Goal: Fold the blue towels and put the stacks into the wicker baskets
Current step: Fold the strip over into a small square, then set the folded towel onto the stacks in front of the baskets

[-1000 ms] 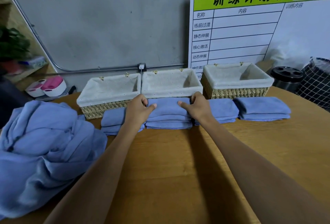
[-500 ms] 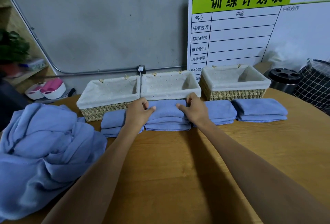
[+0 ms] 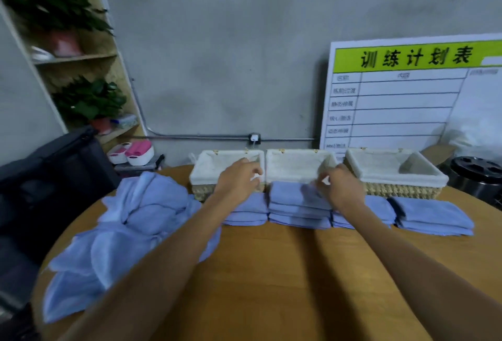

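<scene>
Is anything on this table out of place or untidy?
Yes. The towel heap at the table's left edge lies crumpled and unfolded, while four folded stacks sit in a neat row before the three empty baskets.

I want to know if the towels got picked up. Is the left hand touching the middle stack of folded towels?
Apart. The head view shows the left hand raised, with a gap before the middle stack.

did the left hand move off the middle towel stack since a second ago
Yes. The left hand has lifted off the middle towel stack and shifted left and back, now in front of the left basket.
</scene>
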A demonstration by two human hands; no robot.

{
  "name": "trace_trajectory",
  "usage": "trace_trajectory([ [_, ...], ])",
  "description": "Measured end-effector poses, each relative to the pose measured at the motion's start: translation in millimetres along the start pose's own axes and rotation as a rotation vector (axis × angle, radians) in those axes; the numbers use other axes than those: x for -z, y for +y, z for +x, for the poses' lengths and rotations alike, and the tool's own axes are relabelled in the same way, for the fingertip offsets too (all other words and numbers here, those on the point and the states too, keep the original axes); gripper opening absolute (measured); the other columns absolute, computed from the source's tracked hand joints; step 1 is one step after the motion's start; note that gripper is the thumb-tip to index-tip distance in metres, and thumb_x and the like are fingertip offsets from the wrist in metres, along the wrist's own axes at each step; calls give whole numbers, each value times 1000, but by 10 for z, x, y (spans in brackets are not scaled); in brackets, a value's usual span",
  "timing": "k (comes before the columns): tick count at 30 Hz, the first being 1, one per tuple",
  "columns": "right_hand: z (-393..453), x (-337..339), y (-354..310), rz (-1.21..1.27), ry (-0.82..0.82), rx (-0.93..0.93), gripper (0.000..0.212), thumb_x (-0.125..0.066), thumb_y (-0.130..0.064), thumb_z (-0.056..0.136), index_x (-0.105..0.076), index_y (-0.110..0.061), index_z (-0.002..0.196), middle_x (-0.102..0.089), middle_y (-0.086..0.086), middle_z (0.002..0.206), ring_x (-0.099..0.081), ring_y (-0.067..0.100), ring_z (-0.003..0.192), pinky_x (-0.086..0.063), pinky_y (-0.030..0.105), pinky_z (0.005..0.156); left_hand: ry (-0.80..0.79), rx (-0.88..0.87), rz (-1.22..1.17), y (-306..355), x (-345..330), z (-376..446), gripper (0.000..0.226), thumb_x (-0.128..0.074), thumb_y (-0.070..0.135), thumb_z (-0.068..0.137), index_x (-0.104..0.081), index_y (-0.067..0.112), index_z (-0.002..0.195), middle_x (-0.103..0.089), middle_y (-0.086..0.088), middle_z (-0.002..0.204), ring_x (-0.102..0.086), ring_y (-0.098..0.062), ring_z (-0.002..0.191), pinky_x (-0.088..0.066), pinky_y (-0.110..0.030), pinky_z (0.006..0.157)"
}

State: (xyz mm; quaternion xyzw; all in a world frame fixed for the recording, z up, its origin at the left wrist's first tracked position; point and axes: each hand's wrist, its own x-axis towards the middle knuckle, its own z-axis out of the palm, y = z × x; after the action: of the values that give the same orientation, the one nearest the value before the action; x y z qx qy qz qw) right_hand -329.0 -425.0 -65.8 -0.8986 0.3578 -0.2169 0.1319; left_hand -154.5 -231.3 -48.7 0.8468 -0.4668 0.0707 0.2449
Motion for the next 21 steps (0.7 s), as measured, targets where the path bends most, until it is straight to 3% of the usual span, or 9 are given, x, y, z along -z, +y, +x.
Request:
trace_trajectory([
  [3, -127, 30, -372, 114, -6, 143, 6, -65, -30, 93, -67, -30, 88, -61, 1, 95, -60, 21, 79, -44, 31, 61, -30, 36, 121, -523, 625, -280, 13, -64, 24, 89, -72, 30, 96, -71, 9, 97, -66, -15, 93, -47, -27, 73],
  [7, -395, -329, -1172, 343, -181, 289, 13, -62, -23, 88, -65, -29, 77, -68, 1, 87, -60, 18, 78, -50, 36, 71, -21, 186, 187, -1273, 1126, -757, 13, -64, 23, 86, -75, 30, 88, -74, 11, 95, -67, -14, 92, -48, -27, 73],
  [9, -571, -567, -1550, 440, -281, 402, 18, -60, -36, 84, -68, -21, 80, -69, 3, 86, -61, 20, 80, -50, 37, 73, -93, 225, 159, -1528, 1120, -946, 15, -66, 21, 87, -75, 32, 84, -72, 15, 91, -64, -12, 95, -45, -26, 79],
  [11, -743, -840, -1849, 468, -410, 505, 22, -67, -33, 90, -72, -12, 97, -68, 8, 97, -62, 25, 89, -50, 41, 81, -198, 220, 64, -1725, 986, -1112, 19, -66, 22, 90, -72, 34, 76, -67, 22, 79, -57, 0, 91, -43, -31, 92],
  [14, -980, -1162, -2133, 458, -539, 615, 28, -72, -36, 90, -72, -17, 110, -69, 1, 103, -62, 16, 93, -50, 34, 81, -323, 124, -107, -1872, 683, -1331, 21, -67, 23, 96, -74, 15, 78, -67, 18, 72, -58, -2, 73, -42, -20, 80],
  [18, -1166, -1462, -2197, 443, -490, 586, 35, -76, -53, 80, -69, -29, 104, -61, -9, 98, -57, 7, 86, -46, 26, 73, -242, 116, -289, -1963, 378, -1529, 11, -66, 22, 97, -77, 20, 95, -75, 8, 93, -67, -11, 89, -52, -25, 81],
  [21, -1212, -1541, -2171, 508, -489, 536, 20, -76, -38, 84, -66, -24, 95, -61, -8, 87, -56, 6, 77, -44, 24, 67, -150, 127, -370, -1992, 364, -1568, 16, -63, 24, 99, -76, 18, 94, -74, 9, 91, -68, -12, 90, -52, -28, 83],
])
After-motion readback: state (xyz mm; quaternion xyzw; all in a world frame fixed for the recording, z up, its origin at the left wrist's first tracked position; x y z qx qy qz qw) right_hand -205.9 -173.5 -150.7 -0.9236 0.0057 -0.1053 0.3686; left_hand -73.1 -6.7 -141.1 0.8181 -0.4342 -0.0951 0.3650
